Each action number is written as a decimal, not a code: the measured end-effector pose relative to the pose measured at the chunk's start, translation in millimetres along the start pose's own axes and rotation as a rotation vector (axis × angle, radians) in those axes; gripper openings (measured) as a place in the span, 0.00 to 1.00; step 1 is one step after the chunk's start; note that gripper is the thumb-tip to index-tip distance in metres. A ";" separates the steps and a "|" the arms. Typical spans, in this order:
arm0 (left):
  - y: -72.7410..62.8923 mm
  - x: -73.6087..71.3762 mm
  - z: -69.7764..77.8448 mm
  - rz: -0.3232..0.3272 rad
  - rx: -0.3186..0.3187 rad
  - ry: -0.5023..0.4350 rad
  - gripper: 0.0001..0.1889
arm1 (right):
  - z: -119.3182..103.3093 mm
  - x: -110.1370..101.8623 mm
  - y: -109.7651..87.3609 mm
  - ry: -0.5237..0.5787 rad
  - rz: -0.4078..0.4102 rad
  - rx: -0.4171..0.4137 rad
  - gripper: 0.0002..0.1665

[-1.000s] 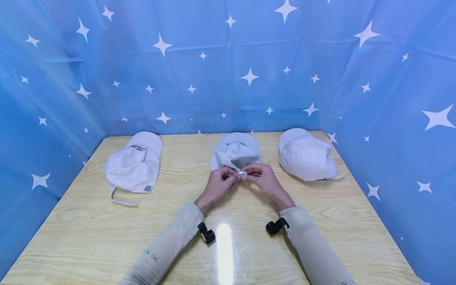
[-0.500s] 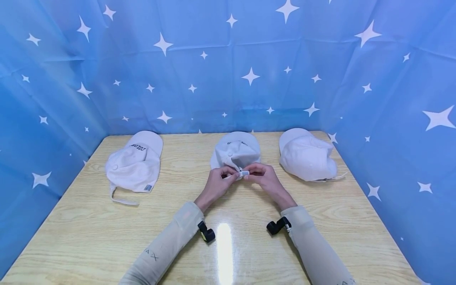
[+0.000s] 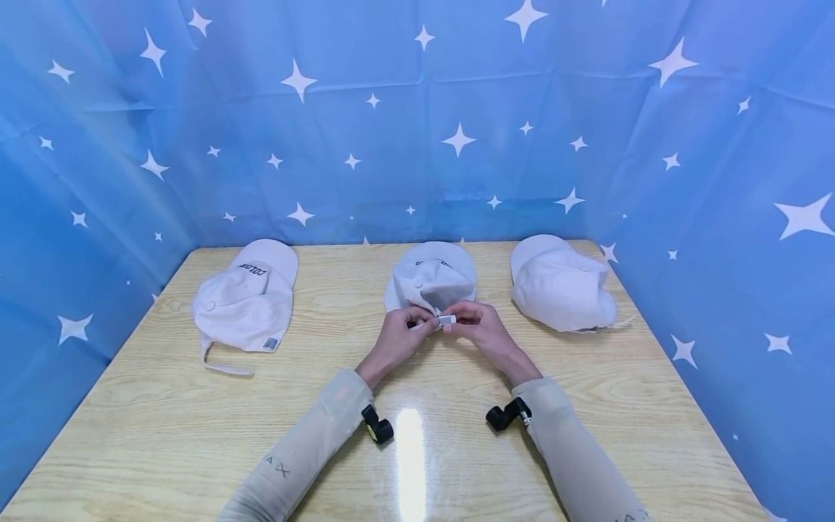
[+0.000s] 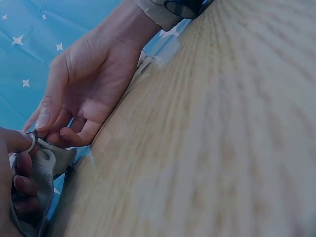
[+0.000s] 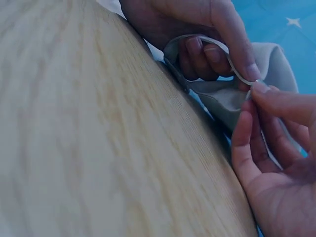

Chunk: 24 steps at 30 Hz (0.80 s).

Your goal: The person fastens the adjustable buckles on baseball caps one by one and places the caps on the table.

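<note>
A blue curtain (image 3: 391, 188) printed with white four-pointed stars fills the upper half of the head view and runs down both sides, with fold creases across it. Below it stretches a pale wood-grain table (image 3: 163, 442), its surface smooth enough to mirror a bright strip of light (image 3: 411, 464) at the bottom centre of the frame. Two light sleeves, the left (image 3: 300, 449) and the right (image 3: 574, 449), reach in from the bottom edge. Three white caps lie along the table's far edge: the left cap (image 3: 244, 304) with its strap end loose on the wood, the right cap (image 3: 561, 286), and the middle cap (image 3: 433, 268) just above the centre of the frame. At its near side the left hand (image 3: 396, 339), fingers curled, and the right hand (image 3: 485, 332), thumb against fingertips, pinch the middle cap's pale back strap (image 3: 446, 320) between them. Small black cameras sit at the left cuff (image 3: 378, 426) and right cuff (image 3: 506, 416).
</note>
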<state>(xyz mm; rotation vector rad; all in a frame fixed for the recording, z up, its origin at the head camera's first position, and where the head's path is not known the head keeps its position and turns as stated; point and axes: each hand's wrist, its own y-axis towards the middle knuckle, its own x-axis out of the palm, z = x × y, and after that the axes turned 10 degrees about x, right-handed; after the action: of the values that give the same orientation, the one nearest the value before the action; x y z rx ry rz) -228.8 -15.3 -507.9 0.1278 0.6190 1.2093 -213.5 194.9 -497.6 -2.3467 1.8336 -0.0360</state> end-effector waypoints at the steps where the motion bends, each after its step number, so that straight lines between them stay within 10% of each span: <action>1: -0.1 -0.3 0.5 0.000 -0.001 -0.002 0.07 | 0.3 -0.1 0.4 0.002 -0.002 0.004 0.19; 24: -3.2 -3.5 2.5 -0.040 -0.042 -0.056 0.09 | 0.7 0.1 -0.5 0.038 0.005 0.021 0.18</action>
<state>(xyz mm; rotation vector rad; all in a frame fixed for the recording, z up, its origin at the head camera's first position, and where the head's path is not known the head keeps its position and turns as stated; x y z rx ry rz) -225.6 -19.1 -505.8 0.1133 0.5448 1.1752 -213.0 195.0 -498.3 -2.3435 1.8465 -0.0996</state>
